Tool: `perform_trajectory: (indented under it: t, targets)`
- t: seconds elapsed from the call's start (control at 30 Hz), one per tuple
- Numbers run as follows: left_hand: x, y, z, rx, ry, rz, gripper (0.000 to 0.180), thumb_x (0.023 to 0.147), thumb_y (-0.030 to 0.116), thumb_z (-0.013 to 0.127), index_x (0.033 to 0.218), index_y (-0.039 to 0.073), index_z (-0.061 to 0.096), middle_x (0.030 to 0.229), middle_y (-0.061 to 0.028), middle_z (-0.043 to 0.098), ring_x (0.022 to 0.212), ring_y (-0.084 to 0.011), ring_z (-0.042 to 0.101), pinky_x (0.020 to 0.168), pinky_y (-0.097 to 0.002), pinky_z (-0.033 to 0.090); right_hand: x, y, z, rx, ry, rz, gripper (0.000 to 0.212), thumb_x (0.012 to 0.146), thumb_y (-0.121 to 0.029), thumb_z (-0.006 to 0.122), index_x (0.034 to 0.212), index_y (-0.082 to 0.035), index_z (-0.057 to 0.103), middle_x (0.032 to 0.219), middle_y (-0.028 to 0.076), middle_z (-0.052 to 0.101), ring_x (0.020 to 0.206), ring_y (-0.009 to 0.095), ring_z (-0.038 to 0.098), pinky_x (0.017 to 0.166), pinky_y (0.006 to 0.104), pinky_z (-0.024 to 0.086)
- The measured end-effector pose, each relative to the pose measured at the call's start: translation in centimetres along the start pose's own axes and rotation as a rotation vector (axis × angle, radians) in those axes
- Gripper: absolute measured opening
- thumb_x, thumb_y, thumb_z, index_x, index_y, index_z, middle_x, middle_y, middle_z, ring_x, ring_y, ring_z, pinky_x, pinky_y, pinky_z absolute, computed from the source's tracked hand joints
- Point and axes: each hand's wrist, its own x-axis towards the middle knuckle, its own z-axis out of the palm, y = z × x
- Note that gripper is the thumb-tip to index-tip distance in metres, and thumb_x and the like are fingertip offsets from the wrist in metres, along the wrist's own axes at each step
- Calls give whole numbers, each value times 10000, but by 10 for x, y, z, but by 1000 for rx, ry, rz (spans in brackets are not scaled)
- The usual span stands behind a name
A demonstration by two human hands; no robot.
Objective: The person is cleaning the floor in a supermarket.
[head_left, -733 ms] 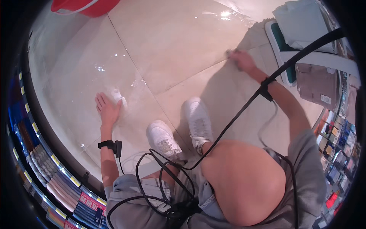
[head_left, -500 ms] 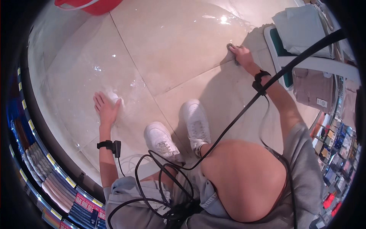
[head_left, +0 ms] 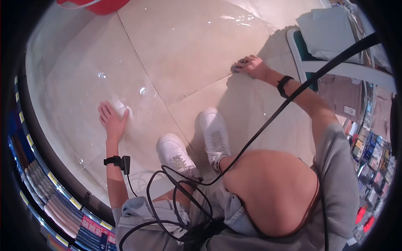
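Observation:
My right hand (head_left: 254, 67) is closed around a steel wool scrubber (head_left: 238, 65), which presses on the wet tile floor (head_left: 180, 54) beside a grout line. On the left, my left hand (head_left: 112, 119) rests on the floor with its fingers stretched out. A crumpled white piece, like a cloth or tissue (head_left: 121, 108), lies by its thumb and forefinger. Whether part of it is under the palm is hidden.
A red bucket (head_left: 100, 6) stands at the far left. Shelves of folded goods (head_left: 52, 192) line the left side. To the right is a white-framed rack (head_left: 351, 69) with packaged items. A black cable (head_left: 268, 125) loops over my legs, above my white shoes (head_left: 214, 129).
My right hand has slid the scrubber left and a little nearer along the grout line. My left hand stays in nearly the same place, and the view has shifted slightly.

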Motion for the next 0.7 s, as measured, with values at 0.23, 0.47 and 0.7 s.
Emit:
perform_trajectory:
  t: [0.23,0.47,0.7]
  targets:
    - [0,-4,-2,-27,24,18,1001,889,572,561,1502,-60,83,1569,-279,73,1464,-426,19,1152,-560,63,4,25,-21,109,12,-209,340,784,-163,576,1117,-155,645,1272,-20,617,1080,178,604,884,343,480]
    - [6,-3,4,-8,-1,-47,1011,892,609,528,1526,-4,33,1585,-256,13,1472,-403,-20,1155,-554,55,54,-37,22,210,350,-86,371,750,-212,639,1119,-188,676,1196,-33,630,996,202,590,891,378,478]
    - [7,1,12,-10,-84,-86,1041,873,642,528,1532,17,19,1590,-246,-18,1470,-410,-38,1157,-554,47,178,-170,-14,207,297,-351,267,794,-217,587,1038,-169,685,1195,-23,607,1047,201,543,948,357,425]
